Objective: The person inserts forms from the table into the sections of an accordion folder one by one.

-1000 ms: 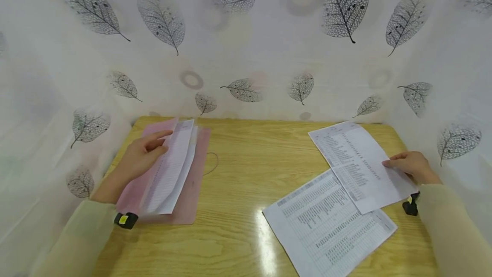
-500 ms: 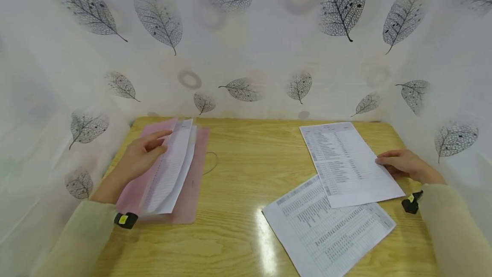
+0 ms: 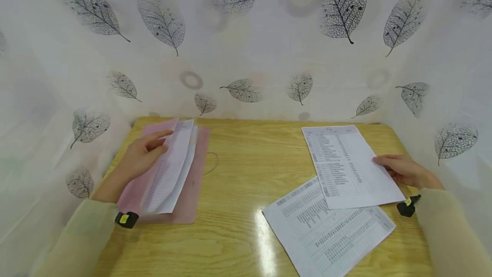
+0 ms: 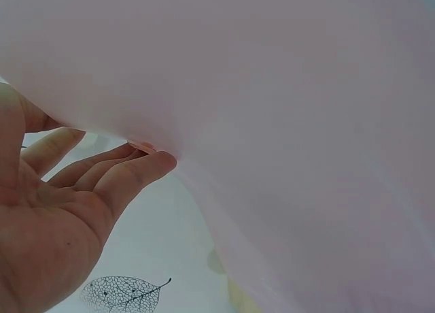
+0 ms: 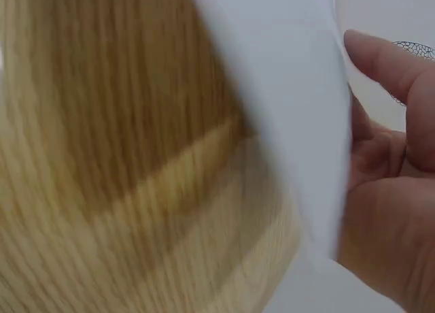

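Note:
On the left stands a pink translucent folder (image 3: 200, 174), partly opened, with white printed sheets (image 3: 174, 166) inside. My left hand (image 3: 140, 157) holds its raised cover (image 4: 272, 109) by the edge, fingertips right at the rim in the left wrist view. At the right, my right hand (image 3: 403, 169) pinches the right edge of a printed sheet (image 3: 346, 166), thumb on one side and fingers partly hidden behind it. This sheet, lifted and slightly tilted, overlaps the upper part of another printed sheet (image 3: 326, 234) lying on the table.
Both lie over a wood-grain table (image 3: 238, 200). A thin elastic loop (image 3: 212, 163) sticks out from the folder's right side. White leaf-patterned cloth (image 3: 253, 33) walls the table at the back and both sides.
The sheet in my right hand has swung left and turned straighter over the lower sheet, then shifted only slightly. My left hand and the folder have stayed put.

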A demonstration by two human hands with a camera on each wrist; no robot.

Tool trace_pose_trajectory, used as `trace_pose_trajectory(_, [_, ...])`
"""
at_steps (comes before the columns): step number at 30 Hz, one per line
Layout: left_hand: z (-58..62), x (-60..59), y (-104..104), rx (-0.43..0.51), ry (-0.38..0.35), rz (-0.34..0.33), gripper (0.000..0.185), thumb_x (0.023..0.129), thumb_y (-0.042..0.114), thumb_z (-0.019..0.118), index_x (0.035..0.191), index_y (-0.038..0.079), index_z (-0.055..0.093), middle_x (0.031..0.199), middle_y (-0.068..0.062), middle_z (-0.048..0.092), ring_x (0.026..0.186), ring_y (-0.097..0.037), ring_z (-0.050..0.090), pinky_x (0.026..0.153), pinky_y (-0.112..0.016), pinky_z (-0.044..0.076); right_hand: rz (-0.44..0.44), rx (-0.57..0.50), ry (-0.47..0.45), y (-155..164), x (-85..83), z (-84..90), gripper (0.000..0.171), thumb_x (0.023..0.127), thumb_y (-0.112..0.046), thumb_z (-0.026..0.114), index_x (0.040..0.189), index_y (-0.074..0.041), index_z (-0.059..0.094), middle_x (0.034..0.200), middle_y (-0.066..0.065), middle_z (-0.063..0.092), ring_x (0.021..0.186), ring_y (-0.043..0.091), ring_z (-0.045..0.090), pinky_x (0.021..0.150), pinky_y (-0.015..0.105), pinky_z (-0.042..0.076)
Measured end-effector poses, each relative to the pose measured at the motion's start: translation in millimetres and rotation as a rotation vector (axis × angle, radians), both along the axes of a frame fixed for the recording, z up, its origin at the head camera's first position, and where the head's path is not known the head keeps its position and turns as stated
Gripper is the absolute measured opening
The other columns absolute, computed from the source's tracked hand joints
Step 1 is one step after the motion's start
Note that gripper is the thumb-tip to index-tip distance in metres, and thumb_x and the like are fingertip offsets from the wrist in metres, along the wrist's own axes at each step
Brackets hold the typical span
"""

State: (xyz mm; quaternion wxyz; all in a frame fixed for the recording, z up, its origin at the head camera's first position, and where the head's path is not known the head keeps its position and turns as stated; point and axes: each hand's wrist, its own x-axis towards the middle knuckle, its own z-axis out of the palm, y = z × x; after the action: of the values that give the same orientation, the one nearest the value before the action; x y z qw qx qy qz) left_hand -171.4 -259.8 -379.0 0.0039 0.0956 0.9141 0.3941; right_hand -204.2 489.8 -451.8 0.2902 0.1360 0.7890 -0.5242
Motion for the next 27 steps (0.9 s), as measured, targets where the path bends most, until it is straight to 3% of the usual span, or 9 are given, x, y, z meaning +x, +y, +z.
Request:
trace_pose_trajectory(3, [-1.0,-0.4,0,-0.003,-0.002,0.003,0.048,0.106,0.013,0.059,0.154,0.009,0.055,0.155,-0.029,0.052,0.136,-0.05,0.058,0.097,-0.032,0.054,-0.026,0.011,0.013,-1,1.1,1.5,0.069,0.11,-0.031,0.054,0.158,0.013,0.032,0.092,-0.015,0.074,0.082,0.007,0.073,0.074,0.031,0.062])
trace_pose_trajectory(5, [-1.5,-0.2,0,-0.002,-0.004,0.006,0.048,0.106,0.012,0.059,0.154,0.009,0.055,0.155,-0.029,0.052,0.136,-0.05,0.058,0.1,-0.04,0.055,-0.036,0.011,0.018,-2,1.7,3.9,0.075,0.11,-0.028,0.056,0.161,0.014,0.02,0.092,-0.017,0.074,0.083,0.005,0.073,0.075,0.03,0.062])
trace_pose_trajectory(9, [-1.9,0.0,0,-0.005,-0.006,0.012,0.048,0.106,0.013,0.059,0.154,0.01,0.055,0.156,-0.028,0.051,0.137,-0.05,0.057,0.102,-0.05,0.053,-0.033,-0.027,0.013,-6,2.7,8.1,0.055,0.108,-0.022,0.059,0.15,0.011,0.047,0.094,-0.014,0.076,0.085,0.005,0.075,0.077,0.029,0.062])
trace_pose_trajectory(12, [-1.8,-0.1,0,0.0,0.0,0.011,0.047,0.106,0.013,0.06,0.153,0.009,0.056,0.155,-0.028,0.052,0.136,-0.05,0.057,0.098,-0.032,0.054,-0.017,-0.064,0.012,-9,2.5,8.2,0.023,0.107,-0.017,0.06,0.129,-0.01,0.065,0.096,-0.011,0.077,0.087,0.007,0.075,0.078,0.028,0.062])
trace_pose_trajectory(14, [-2.5,-0.6,-1,0.002,0.003,0.008,0.047,0.106,0.012,0.06,0.152,0.009,0.056,0.155,-0.028,0.052,0.136,-0.05,0.057,0.094,-0.024,0.052,-0.002,-0.084,0.019,-12,2.0,7.3,0.017,0.107,-0.014,0.06,0.123,-0.017,0.064,0.098,-0.01,0.076,0.089,0.007,0.074,0.079,0.028,0.062])
trace_pose_trajectory(16, [-2.9,-0.7,-1,0.002,0.005,0.008,0.047,0.106,0.012,0.06,0.152,0.009,0.057,0.155,-0.028,0.052,0.136,-0.05,0.057,0.095,-0.026,0.052,0.006,-0.102,0.023,-16,1.4,6.3,0.017,0.106,-0.012,0.06,0.123,-0.016,0.062,0.099,-0.01,0.076,0.09,0.007,0.074,0.08,0.027,0.061])
trace_pose_trajectory(20, [-3.1,-0.7,-1,-0.003,0.005,0.007,0.046,0.106,0.014,0.059,0.152,0.01,0.056,0.156,-0.028,0.052,0.136,-0.05,0.057,0.098,-0.036,0.054,0.038,-0.134,0.027,-24,0.6,5.6,0.032,0.106,-0.009,0.058,0.137,-0.002,0.053,0.103,-0.007,0.076,0.093,0.01,0.075,0.082,0.03,0.062])
trace_pose_trajectory(23, [-2.3,-0.7,0,0.011,0.015,0.003,0.046,0.106,0.012,0.059,0.152,0.009,0.057,0.155,-0.028,0.052,0.136,-0.05,0.058,0.092,-0.019,0.051,0.049,-0.154,0.026,-31,0.3,6.1,0.054,0.107,-0.008,0.057,0.153,0.011,0.037,0.104,-0.007,0.077,0.095,0.011,0.076,0.083,0.031,0.063])
trace_pose_trajectory(27, [-1.1,-1.3,0,0.022,0.027,-0.005,0.046,0.105,0.011,0.059,0.151,0.008,0.057,0.154,-0.029,0.053,0.134,-0.05,0.059,0.083,-0.004,0.041,0.048,-0.183,0.028,-43,0.4,6.9,0.074,0.108,-0.009,0.057,0.162,0.016,0.012,0.106,-0.01,0.077,0.098,0.01,0.076,0.085,0.031,0.063])
